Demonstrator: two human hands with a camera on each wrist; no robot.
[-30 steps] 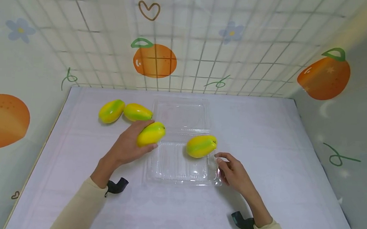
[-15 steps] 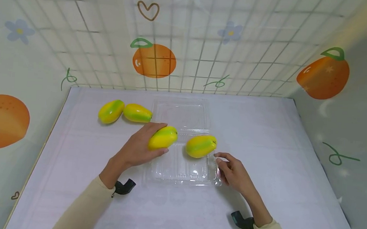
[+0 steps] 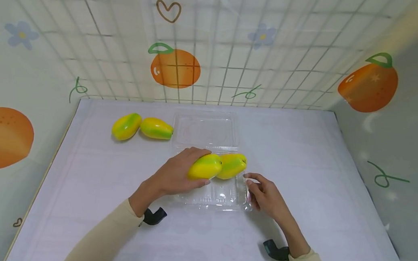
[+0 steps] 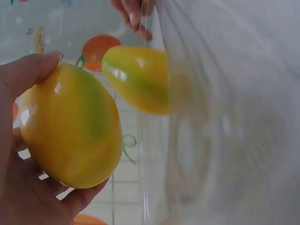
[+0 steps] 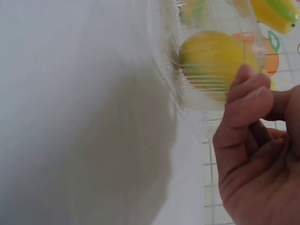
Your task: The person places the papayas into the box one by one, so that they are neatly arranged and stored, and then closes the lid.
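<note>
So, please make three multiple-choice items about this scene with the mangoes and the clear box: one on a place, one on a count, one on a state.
1. Where is the mango that the left hand holds?
A. over the clear box
B. by the back wall
C. at the table's right edge

2. How many mangoes are visible?
A. two
B. four
C. six

3. The box lid is
A. closed
B. open, lying flat
C. missing

Answers: 1 A, it hovers beside the mango in the box. 2 B, two more lie at the back left. 3 B, it lies flat behind the tray.
</note>
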